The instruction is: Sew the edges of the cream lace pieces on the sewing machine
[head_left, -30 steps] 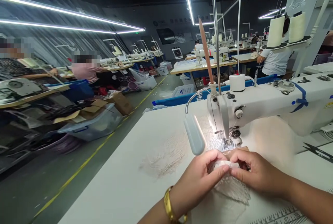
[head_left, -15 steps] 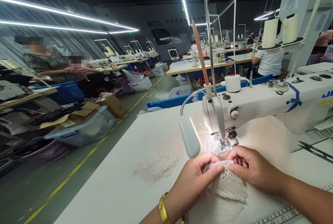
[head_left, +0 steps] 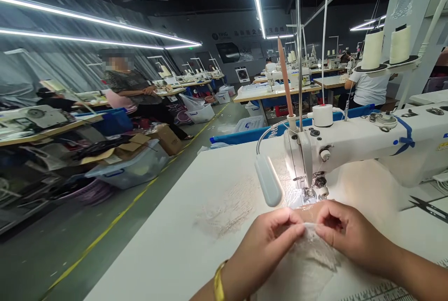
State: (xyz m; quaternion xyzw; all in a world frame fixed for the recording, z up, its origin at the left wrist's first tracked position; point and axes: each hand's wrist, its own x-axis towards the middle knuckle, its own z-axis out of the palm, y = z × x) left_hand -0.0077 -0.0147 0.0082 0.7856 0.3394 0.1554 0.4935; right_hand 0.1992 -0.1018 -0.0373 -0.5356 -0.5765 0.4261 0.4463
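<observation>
A broad white worktable (head_left: pixel 168 226) fills the foreground of a dim sewing hall lit by long ceiling strips. Nearest the camera, the left hand (head_left: pixel 264 247), with a gold bangle (head_left: pixel 219 282) at the wrist, and the right hand (head_left: pixel 345 235) meet over a piece of cream openwork lace (head_left: pixel 310 256) that lies on the table just in front of the needle area. Both pinch the lace's top edge: the left thumb and forefinger are closed on it from one side, the right thumb and forefinger from the other, with the remaining fingers curled under. A printed ruler strip (head_left: pixel 381 290) runs along the table edge at the lower right.

Just beyond the hands stands a white industrial sewing machine (head_left: pixel 367 144), its small grey lamp head (head_left: pixel 268 180) on a bendy neck lighting the presser foot (head_left: pixel 310 193). A second patch of pale lace (head_left: pixel 227 205) lies flat to the left. Black thread snips (head_left: pixel 429 207) rest at the far right.

The fingertips sit very near the foot, so a slip forward could bring them under the needle; the loose mesh could also snag or bunch if the two pinches pull unevenly.

Farther off, two cream thread cones (head_left: pixel 385 48) stand on a rack, and other people work at rows of tables.
</observation>
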